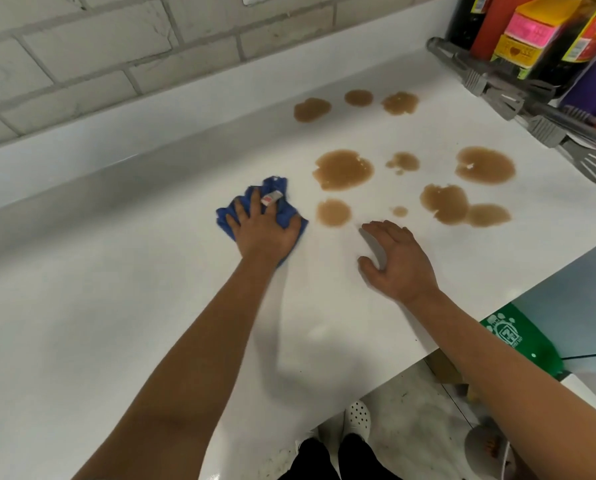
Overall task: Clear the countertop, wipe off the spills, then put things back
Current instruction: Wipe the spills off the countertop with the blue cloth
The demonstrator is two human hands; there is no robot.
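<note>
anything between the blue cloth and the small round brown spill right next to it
No. In the head view, only bare white countertop separates the crumpled blue cloth under the left hand from the small round brown spill.

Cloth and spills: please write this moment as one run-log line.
left hand: presses cloth | right hand: on counter | spills: unwiped

Our left hand point(262, 230) presses down with fingers spread. Our right hand point(398, 261) rests flat, fingers relaxed.
</note>
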